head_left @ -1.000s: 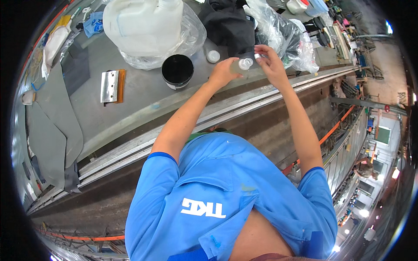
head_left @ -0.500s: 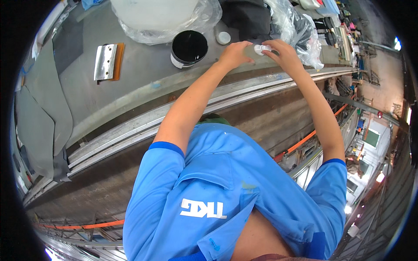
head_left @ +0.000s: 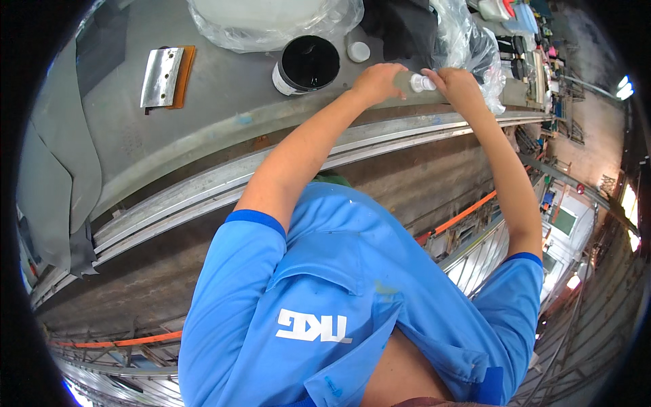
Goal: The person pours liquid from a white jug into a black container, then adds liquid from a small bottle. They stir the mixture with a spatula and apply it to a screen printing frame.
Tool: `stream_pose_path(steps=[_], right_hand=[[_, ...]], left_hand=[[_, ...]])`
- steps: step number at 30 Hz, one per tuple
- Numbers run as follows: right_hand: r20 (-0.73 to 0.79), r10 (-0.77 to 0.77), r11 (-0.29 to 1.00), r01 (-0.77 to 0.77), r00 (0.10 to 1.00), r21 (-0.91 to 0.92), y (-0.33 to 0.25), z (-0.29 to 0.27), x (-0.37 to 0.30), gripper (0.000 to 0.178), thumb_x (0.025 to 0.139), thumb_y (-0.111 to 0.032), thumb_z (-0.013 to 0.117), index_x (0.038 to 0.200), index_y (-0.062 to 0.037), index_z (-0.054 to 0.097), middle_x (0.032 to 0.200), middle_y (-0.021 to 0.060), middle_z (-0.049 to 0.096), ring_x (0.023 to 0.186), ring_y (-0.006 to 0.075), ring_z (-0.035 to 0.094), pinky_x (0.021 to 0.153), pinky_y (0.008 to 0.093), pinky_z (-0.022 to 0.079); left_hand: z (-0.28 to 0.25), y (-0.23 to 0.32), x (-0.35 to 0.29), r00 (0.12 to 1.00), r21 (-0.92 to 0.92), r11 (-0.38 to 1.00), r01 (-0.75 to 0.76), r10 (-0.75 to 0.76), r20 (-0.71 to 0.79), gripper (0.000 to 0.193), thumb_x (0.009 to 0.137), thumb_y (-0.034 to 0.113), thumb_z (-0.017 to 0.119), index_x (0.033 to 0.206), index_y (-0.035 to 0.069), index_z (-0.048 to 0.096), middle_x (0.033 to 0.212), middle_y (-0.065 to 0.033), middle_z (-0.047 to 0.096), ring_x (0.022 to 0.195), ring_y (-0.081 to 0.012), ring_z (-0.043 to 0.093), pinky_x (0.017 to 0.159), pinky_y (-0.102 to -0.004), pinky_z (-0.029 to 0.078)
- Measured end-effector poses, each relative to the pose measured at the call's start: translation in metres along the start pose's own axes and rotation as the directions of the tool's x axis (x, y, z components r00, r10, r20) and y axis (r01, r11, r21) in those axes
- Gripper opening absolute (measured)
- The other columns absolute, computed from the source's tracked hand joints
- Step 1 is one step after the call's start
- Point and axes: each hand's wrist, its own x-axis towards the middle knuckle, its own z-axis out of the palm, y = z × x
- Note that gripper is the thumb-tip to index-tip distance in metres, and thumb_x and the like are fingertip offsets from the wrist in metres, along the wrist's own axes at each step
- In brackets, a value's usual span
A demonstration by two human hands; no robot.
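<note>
My left hand (head_left: 378, 84) is closed around a small clear bottle (head_left: 403, 82), held on its side over the near edge of the grey work surface. The bottle's white neck end (head_left: 422, 83) points right, toward my right hand (head_left: 462, 88). That hand's fingers are curled by the end of the neck; whether they grip a cap is hidden. Left of my hands stands an open tub (head_left: 310, 63) of glossy black liquid or paste. Behind my left hand sits a small white round container (head_left: 358, 51).
A metal plate with holes and an orange backing (head_left: 166, 77) lies on the grey surface (head_left: 217, 88) at left. Clear plastic sheeting (head_left: 271, 37) and a plastic bag (head_left: 458, 41) lie at the back. Metal rails (head_left: 203, 176) run along the near edge.
My right hand has shifted right, from around the bottle's white end to beside it, leaving the neck more exposed. The view has moved slightly; the left hand still holds the bottle.
</note>
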Motion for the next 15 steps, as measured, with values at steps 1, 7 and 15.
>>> stream_pose_path(steps=[1, 7, 15], right_hand=[[-0.023, -0.016, 0.998, 0.017, 1.0, 0.061, -0.003, -0.005, 0.003, 0.034, 0.092, -0.036, 0.063, 0.107, -0.0058, 0.065, 0.088, 0.0167, 0.067, 0.082, 0.0391, 0.065, 0.072, 0.045, 0.052], [-0.073, -0.464, 0.869, 0.47, 0.883, 0.156, -0.001, -0.02, -0.008, 0.034, 0.097, -0.035, 0.056, 0.114, -0.0059, 0.052, 0.102, 0.0189, 0.066, 0.09, 0.039, 0.064, 0.072, 0.0465, 0.051], [0.202, -0.12, 0.973, 0.155, 0.972, -0.169, -0.002, 0.0, 0.0, 0.031, 0.098, -0.038, 0.052, 0.105, -0.0076, 0.056, 0.085, 0.0204, 0.067, 0.074, 0.0402, 0.066, 0.063, 0.0489, 0.052]], left_hand=[[-0.001, -0.002, 0.001, 1.0, -0.003, 1.0, -0.001, 0.001, -0.014, 0.069, 0.066, 0.03, 0.087, 0.127, 0.01, 0.061, 0.121, -0.0132, 0.066, 0.115, -0.0336, 0.06, 0.097, -0.042, 0.048], [-0.002, -0.002, 0.0, 1.0, 0.001, 1.0, 0.027, -0.027, -0.015, 0.069, 0.066, 0.029, 0.087, 0.127, 0.011, 0.06, 0.122, -0.0117, 0.065, 0.115, -0.0327, 0.06, 0.097, -0.0423, 0.048], [-0.001, 0.001, -0.001, 0.999, -0.032, 0.999, 0.041, -0.042, -0.022, 0.067, 0.068, 0.03, 0.085, 0.127, 0.013, 0.06, 0.122, -0.0103, 0.065, 0.116, -0.0317, 0.059, 0.098, -0.0423, 0.047]])
